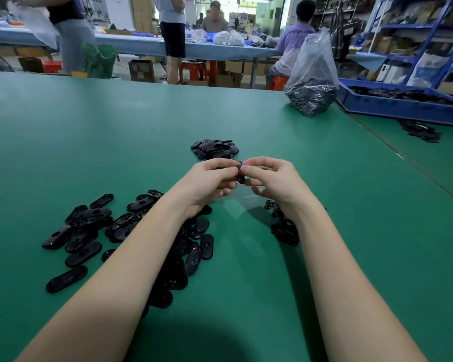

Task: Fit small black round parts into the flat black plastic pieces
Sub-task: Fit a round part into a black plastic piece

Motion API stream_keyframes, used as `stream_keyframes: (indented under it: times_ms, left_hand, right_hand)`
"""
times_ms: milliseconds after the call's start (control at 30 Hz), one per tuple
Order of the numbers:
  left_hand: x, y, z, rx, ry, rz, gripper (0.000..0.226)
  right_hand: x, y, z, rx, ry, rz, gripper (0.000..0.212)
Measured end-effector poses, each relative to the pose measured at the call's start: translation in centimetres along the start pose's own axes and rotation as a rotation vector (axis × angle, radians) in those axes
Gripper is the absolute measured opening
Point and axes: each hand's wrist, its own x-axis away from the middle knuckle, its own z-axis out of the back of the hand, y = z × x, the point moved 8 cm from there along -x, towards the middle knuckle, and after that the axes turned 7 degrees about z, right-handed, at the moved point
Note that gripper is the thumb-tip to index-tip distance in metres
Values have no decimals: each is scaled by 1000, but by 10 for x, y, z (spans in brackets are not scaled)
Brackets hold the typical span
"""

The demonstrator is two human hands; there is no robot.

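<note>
My left hand (209, 178) and my right hand (272, 178) meet above the middle of the green table (115, 126). Between their fingertips they pinch a flat black plastic piece (239, 176), mostly hidden by the fingers. I cannot tell whether a small round part is in my right hand's fingers. A loose heap of flat oval black pieces (94, 231) lies under and left of my left forearm. Small black round parts (284, 228) lie in a little heap beside my right wrist. Another pile of black pieces (215, 148) sits just beyond my hands.
A clear plastic bag of black parts (311, 87) stands at the far right of the table. A blue crate (403, 105) with more black pieces sits on the neighbouring table, with loose pieces (420, 131) before it. Several people work at a blue table behind.
</note>
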Motion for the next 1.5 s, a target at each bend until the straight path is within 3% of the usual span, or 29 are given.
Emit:
stream_keyframes:
  times_ms: [233, 400, 600, 1033, 1200, 1333, 1500]
  left_hand:
    - [2, 2, 8, -29, 110, -74, 22]
    - [5, 12, 15, -195, 215, -198, 26]
    - [10, 21, 5, -294, 182, -268, 27]
    - [10, 21, 5, -291, 181, -252, 28]
    - [10, 20, 6, -259, 178, -238, 27]
    - [9, 18, 8, -148, 123, -165, 26]
    - [8, 12, 9, -188, 151, -96, 17]
  right_hand:
    - [0, -3, 6, 124, 60, 22, 12]
    - [0, -1, 15, 210, 129, -33, 8]
    - [-1, 1, 16, 254, 144, -35, 5]
    - [-1, 0, 15, 267, 131, -36, 5]
    - [0, -6, 18, 353, 173, -2, 16]
    - [2, 0, 18, 301, 148, -42, 21]
    - [1, 6, 14, 303, 100, -38, 20]
